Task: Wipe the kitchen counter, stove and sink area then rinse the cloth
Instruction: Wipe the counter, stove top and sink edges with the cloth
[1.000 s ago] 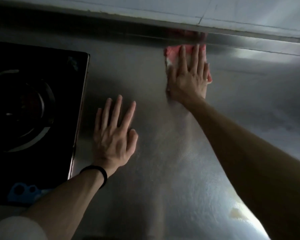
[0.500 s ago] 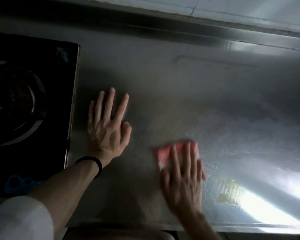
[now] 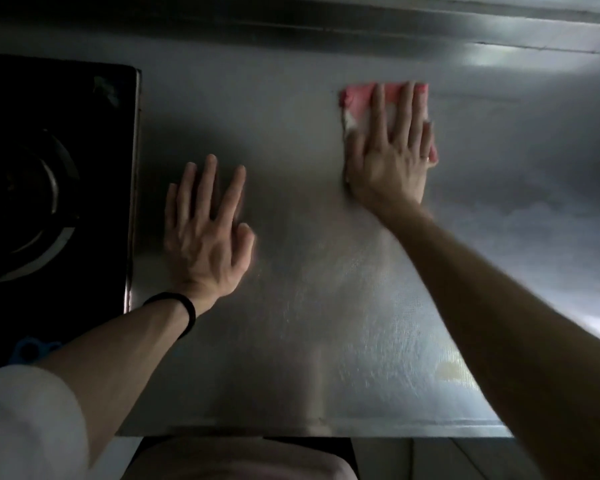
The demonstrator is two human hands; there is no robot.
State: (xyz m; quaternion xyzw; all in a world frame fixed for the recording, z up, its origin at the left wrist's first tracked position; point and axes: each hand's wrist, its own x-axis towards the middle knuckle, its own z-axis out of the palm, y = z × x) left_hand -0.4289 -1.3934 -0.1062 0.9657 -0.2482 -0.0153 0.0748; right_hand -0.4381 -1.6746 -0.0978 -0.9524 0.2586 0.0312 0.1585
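Observation:
A pink and white cloth (image 3: 361, 100) lies flat on the steel counter (image 3: 291, 341), toward the back right. My right hand (image 3: 390, 157) presses down on it with the fingers spread and pointing at the back wall. My left hand (image 3: 205, 233) rests palm-down on the bare counter, fingers apart, holding nothing, just right of the stove. The black glass stove (image 3: 49, 185) with its round burner fills the left side. No sink is in view.
A raised steel ledge (image 3: 326, 26) runs along the back of the counter. A small yellowish stain (image 3: 449, 370) sits near the front edge, beside my right forearm. A blue object (image 3: 30, 349) lies at the stove's near corner. The counter's front edge (image 3: 326, 429) is close to my body.
My right hand has pushed the cloth from the front of the counter away toward the back ledge. A second ago it was also at the back. My left hand has stayed put.

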